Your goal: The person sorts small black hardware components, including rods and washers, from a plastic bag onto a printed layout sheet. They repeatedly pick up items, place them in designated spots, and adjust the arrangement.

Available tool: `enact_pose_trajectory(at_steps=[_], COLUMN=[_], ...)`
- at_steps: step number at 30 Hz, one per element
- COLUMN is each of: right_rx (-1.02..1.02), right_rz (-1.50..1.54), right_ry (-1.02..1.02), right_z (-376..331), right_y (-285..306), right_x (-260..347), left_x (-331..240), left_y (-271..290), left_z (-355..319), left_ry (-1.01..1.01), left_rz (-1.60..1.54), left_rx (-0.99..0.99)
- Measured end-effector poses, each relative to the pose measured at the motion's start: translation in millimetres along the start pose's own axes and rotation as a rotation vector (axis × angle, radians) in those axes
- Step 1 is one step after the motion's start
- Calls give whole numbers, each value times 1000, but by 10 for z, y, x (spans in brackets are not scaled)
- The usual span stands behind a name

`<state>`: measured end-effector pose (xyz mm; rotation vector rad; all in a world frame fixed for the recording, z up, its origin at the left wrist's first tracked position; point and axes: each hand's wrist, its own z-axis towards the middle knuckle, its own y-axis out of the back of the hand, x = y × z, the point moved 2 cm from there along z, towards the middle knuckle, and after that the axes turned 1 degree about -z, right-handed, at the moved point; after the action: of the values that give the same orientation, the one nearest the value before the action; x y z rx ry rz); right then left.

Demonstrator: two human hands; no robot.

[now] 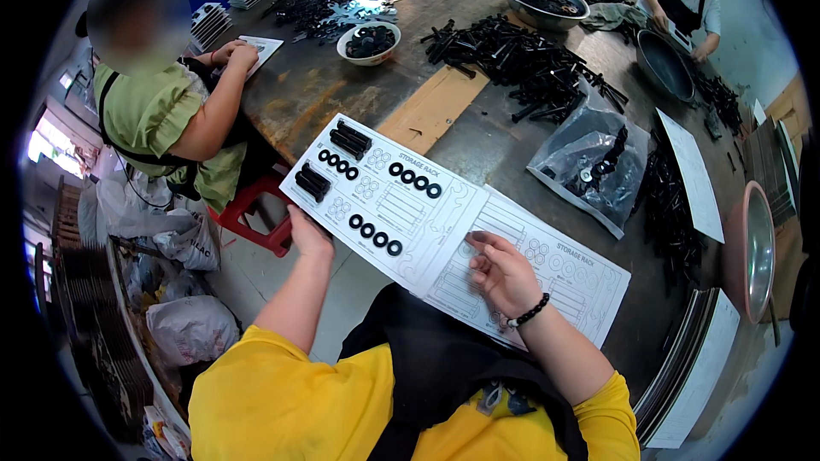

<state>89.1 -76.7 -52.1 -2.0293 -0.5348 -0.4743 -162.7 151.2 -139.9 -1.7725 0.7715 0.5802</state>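
A white printed card (444,218) slants in front of me, carrying black bolts (350,138) in two bundles and rows of black rings (415,179). My left hand (309,235) grips its lower left edge, fingers hidden beneath. Partly under its right end lies a second printed card (589,290) of the same design, with no parts visible on it. My right hand (504,273) is over this second card, its bent fingertips drawn together close to the upper card's right edge. Whatever those fingers pinch, if anything, is too small to make out.
Beyond the cards are a heap of black bolts (521,55), a clear plastic bag (589,162) of black parts, a white bowl (369,43) and a metal basin (547,4). Co-workers sit at left (162,111) and far right (683,0). Stacked cards (692,367) stand at right.
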Motion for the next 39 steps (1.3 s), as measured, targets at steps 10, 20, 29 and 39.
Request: enact_pose_trajectory(at_steps=[10,20,29,39], right_rx=[117,-249,-446,-453], right_rz=[-323,-753,-702,-1067], right_ry=[-14,294,501,623], right_z=[400,-174,-498,-458], right_y=[-448,414,1086,1041], right_x=[-70,497,641,625], left_x=[-71,-312,-462,1566], left_y=[-311,60,-653,-3164], left_z=[75,1219,850,111], left_ry=[103,-195,-825,-1003], left_rz=[-100,140,789,1334], left_rx=[29,-35,-108,1008])
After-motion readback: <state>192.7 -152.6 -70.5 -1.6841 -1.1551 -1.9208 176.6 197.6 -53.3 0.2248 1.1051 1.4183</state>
